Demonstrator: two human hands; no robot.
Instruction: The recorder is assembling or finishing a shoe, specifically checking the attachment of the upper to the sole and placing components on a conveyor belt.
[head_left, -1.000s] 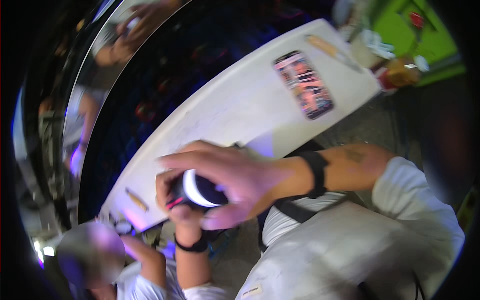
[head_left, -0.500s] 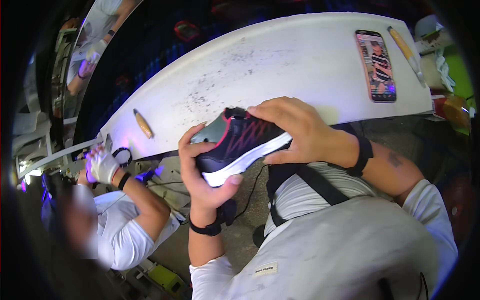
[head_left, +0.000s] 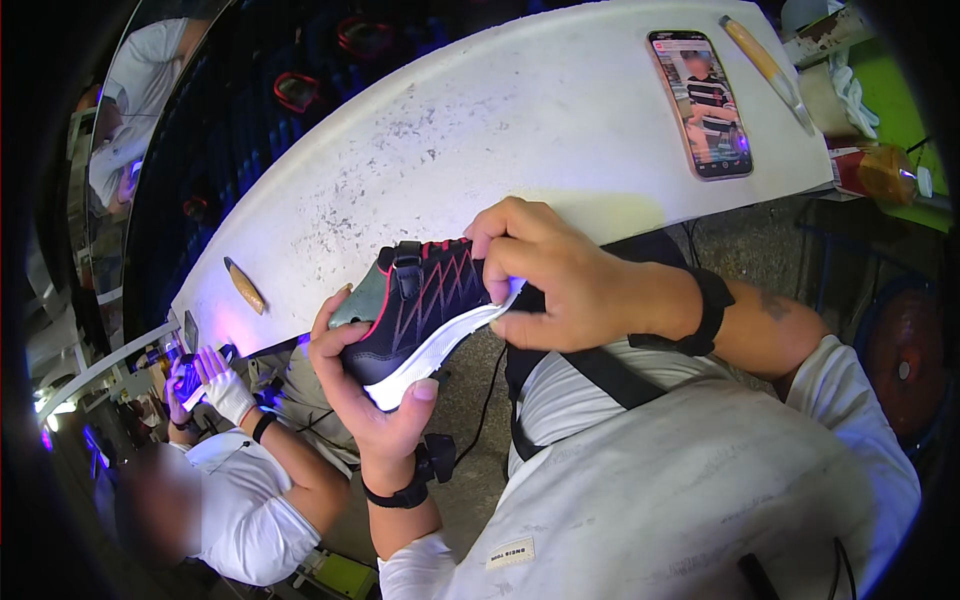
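A black shoe (head_left: 425, 300) with red trim, red lacing lines and a white sole is held up in front of me, just off the table's near edge. A grey-green insert with a small hole, perhaps a shoe last (head_left: 362, 297), fills its collar. My left hand (head_left: 370, 385) grips the heel end, fingers on the far side and thumb under the sole. At the toe end, my right hand (head_left: 535, 275) is closed around the front, with fingers on the upper and the thumb at the sole's edge. The toe is hidden behind it.
On the white table (head_left: 480, 130) lie a phone (head_left: 700, 105) with a lit screen, a wooden-handled tool (head_left: 768, 72) and a short wooden-handled piece (head_left: 243, 285). Beyond runs a dark area holding several red-trimmed items. A co-worker (head_left: 255, 490) with a gloved hand sits at left.
The shoe and both hands have shifted left and slightly down in the picture. My right hand's fingers have curled in more tightly around the toe. The co-worker's hands have moved apart.
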